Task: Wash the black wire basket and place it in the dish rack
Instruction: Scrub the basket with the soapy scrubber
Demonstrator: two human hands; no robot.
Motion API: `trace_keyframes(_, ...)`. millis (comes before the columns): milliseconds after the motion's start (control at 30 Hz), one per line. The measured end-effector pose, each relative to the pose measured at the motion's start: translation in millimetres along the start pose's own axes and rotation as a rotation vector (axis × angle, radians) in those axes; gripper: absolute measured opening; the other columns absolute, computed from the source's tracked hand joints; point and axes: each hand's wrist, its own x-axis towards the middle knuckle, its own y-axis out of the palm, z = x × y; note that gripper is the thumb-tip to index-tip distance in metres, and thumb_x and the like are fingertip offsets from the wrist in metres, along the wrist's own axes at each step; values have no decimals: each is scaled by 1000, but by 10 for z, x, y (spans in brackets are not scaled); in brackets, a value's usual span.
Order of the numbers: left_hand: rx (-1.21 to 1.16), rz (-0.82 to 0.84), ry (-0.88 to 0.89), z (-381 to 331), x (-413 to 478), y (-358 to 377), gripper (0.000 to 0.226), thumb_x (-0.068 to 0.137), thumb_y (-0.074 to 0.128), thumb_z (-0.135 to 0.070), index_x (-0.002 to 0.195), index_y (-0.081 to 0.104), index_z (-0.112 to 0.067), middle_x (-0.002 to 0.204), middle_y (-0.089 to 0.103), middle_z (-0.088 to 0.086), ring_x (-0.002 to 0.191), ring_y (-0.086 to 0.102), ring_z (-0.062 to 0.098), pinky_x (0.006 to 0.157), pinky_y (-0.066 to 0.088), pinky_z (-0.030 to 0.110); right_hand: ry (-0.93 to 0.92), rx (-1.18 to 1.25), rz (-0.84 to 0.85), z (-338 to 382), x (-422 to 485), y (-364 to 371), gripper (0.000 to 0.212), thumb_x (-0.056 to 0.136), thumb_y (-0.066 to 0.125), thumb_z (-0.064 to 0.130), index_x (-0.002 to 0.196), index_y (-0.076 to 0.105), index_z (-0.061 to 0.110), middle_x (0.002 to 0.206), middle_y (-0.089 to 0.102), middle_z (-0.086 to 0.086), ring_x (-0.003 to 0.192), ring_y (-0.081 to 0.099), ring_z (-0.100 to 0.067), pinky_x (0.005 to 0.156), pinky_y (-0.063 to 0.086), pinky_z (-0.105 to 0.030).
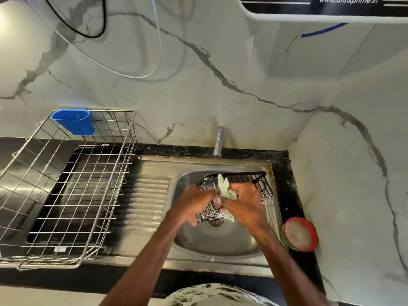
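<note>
Over the steel sink (pixel 220 241), the black wire basket (pixel 249 180) is held tilted, with foam on its near wires. The left hand (pixel 194 204) has its grip clenched round the basket's near end, and the right hand (pixel 245 204) has its grip closed on a pale green cloth (pixel 224 186) pressed against the wires. The dish rack (pixel 66 195) stands on the surface to the left and carries a blue holder (pixel 74 121). A white appliance (pixel 331 9) overhead reads "www.drinkprime.in".
</note>
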Motion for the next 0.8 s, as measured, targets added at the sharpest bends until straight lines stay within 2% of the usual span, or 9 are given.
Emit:
trace_keyframes(67,-143,65,10,80,80,26,35,104,45,-30,104,67,-2,82,54,11,76,66,24,63,66,34,-9,-7,25,-28,-10,49,22,81,84,13,100,77,17,79,77,7,66,75,-10,60,63,-38)
trace_keyframes(133,-305,82,20,143,114,46,33,104,42,-21,118,70,-8,104,68,8,97,72,26,70,66,35,-38,-30,57,-35,-5,69,22,81,84,17,102,78,17,85,78,8,70,74,-3,63,63,-30)
trace_keyframes(200,-413,118,12,190,110,66,34,106,42,-16,128,67,-14,118,73,9,105,73,25,72,65,34,-46,-56,110,-43,27,53,18,85,81,20,103,79,20,88,78,9,74,74,-1,67,61,-24)
trace_keyframes(300,-466,158,-18,225,119,112,33,106,44,-15,135,59,-8,136,63,13,110,71,29,76,66,38,-52,-76,143,-53,55,-26,19,91,74,17,109,77,23,92,78,8,76,73,1,62,55,-13)
trace_keyframes(400,-433,160,-54,223,99,145,20,107,43,-11,124,51,-5,152,44,15,103,72,36,84,65,42,-95,-75,45,-23,32,-165,18,96,67,12,110,75,19,93,78,3,73,74,-1,61,61,-24)
trace_keyframes(467,-423,166,-89,250,112,170,29,106,43,-11,132,49,1,164,28,21,92,76,36,82,65,40,-179,-106,-60,-11,37,-255,16,99,62,11,107,75,17,88,77,3,67,72,1,53,58,-20)
trace_keyframes(567,-418,195,-103,247,83,221,44,108,43,-12,149,37,1,168,19,24,80,79,34,83,65,39,-254,-214,-94,-19,84,-294,23,102,54,12,118,71,15,95,75,1,70,72,-2,55,55,-16)
trace_keyframes(700,-497,216,-84,245,57,284,45,107,44,-14,150,31,-10,163,31,25,77,79,38,74,65,38,-245,-269,81,-44,80,-141,51,100,49,-1,144,53,25,116,71,0,89,71,-7,69,62,-29)
trace_keyframes(800,-538,156,-36,264,54,296,52,101,47,-7,150,31,-16,153,43,15,85,78,29,74,66,43,-312,-225,27,-44,30,-30,53,98,54,0,144,50,26,115,73,3,87,72,-2,67,60,-19)
